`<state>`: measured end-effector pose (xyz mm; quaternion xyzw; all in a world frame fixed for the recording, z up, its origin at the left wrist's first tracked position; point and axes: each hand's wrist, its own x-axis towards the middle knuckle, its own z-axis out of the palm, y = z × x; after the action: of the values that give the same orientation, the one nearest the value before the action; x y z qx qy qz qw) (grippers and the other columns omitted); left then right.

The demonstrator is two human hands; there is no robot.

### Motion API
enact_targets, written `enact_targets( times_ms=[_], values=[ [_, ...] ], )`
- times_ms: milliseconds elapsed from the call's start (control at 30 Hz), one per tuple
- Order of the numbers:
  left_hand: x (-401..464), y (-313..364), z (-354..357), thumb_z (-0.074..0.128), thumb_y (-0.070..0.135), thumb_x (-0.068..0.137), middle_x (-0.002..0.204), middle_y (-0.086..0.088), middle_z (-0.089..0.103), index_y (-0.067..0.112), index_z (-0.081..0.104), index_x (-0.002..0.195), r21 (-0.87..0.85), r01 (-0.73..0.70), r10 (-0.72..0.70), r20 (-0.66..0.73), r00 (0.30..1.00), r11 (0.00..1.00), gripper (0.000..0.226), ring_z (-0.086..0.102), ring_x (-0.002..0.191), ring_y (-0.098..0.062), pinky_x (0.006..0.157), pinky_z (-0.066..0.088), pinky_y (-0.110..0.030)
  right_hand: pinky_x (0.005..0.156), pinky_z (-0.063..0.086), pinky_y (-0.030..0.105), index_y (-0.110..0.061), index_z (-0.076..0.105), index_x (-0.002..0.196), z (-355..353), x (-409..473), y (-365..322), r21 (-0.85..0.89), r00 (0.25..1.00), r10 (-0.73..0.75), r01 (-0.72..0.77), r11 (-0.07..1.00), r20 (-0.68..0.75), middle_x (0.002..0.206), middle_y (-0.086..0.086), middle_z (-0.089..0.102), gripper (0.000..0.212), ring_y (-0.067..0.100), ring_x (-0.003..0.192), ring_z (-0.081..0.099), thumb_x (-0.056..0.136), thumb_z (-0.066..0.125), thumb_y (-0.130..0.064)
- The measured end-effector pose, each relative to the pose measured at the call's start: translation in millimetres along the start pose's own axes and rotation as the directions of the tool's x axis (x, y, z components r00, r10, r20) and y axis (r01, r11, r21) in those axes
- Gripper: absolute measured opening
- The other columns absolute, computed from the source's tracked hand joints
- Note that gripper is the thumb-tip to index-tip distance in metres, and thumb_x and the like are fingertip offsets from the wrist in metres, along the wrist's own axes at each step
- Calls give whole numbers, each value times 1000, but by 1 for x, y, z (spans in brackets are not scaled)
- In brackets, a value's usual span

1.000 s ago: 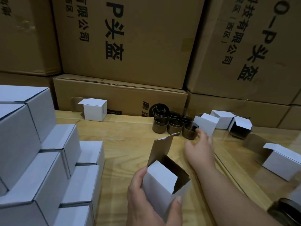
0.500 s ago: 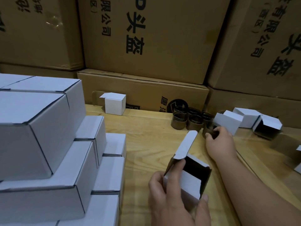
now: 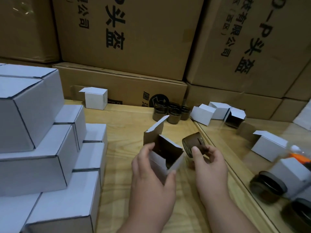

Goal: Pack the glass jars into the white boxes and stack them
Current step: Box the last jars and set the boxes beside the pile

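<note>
Head view: the left hand (image 3: 151,179) grips an open white box (image 3: 165,157), its mouth tipped toward 2 o'clock. The right hand (image 3: 210,167) pinches 1 brown glass jar (image 3: 193,145), lying on its side just beside that mouth. To do this well, I think the jar should go in straight while the box is held still. More jars (image 3: 171,111) wait at 12 o'clock. Closed boxes (image 3: 42,140) are stacked at 9 o'clock.

Wooden table (image 3: 134,120) carries stacked white boxes (image 3: 50,148) and glass jars (image 3: 170,111).
</note>
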<state>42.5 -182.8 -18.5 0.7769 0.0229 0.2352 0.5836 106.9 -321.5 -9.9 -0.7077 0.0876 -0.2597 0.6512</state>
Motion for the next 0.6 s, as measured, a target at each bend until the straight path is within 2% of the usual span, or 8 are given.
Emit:
enact_targets(
  times_ms=[67,133,233,300,367,467,533,600],
  values=[
    [-1,2,-2,82,27,82,127,49,24,84,10,113,-9,1,-1,4,1000,1000,96,39,126,4,101,45,-32,81,60,27,-36,62,105,-2,-7,-8,50,997,-76,77,996,-19,102,-13,72,20,5,95,72,92,74,-27],
    [-1,3,-3,82,23,81,148,27,34,82,10,115,-2,13,-13,19,1000,1000,99,45,137,-9,108,49,-41,82,60,25,-38,58,106,-2,-11,-18,69,967,-252,253,965,-29,113,-8,68,24,14,104,71,94,72,-22],
    [1,1,-3,84,20,80,147,12,50,79,14,117,-13,22,-22,31,999,1000,98,54,133,-17,104,52,-47,87,54,20,-27,54,110,2,-18,-31,67,817,-575,572,817,47,133,11,59,23,22,119,64,93,69,-23],
    [2,-1,-3,83,22,80,141,12,56,75,17,120,-43,30,-28,35,999,999,94,60,126,-17,99,55,-48,89,54,25,-23,54,115,6,-24,-37,143,722,-683,668,730,112,139,15,53,25,29,122,61,93,66,-23],
    [3,-1,-2,83,35,79,133,17,61,73,19,120,-81,53,-50,32,998,995,85,66,114,-14,89,58,-44,91,55,33,-23,55,117,11,-32,-43,194,657,-733,707,680,175,141,11,51,26,32,123,60,94,66,-25],
    [4,-1,-4,74,57,74,116,34,61,71,17,121,-85,32,-29,35,999,996,76,67,93,4,68,53,-21,96,53,36,-16,55,116,17,-42,-44,199,573,-769,749,632,283,140,10,52,27,26,129,57,93,66,-23],
    [4,-2,-4,78,47,80,114,41,57,66,19,125,-95,8,-5,39,999,995,77,66,90,9,65,53,-21,98,50,30,-14,56,114,19,-44,-43,183,574,-751,741,646,327,139,9,53,26,19,129,56,91,66,-21],
    [4,-2,-4,81,41,82,115,43,56,72,17,118,-105,12,-9,29,1000,994,79,67,89,8,65,54,-18,97,51,29,-13,57,112,18,-41,-39,139,616,-711,714,686,340,138,7,54,25,15,128,56,90,65,-23]
  ],
)
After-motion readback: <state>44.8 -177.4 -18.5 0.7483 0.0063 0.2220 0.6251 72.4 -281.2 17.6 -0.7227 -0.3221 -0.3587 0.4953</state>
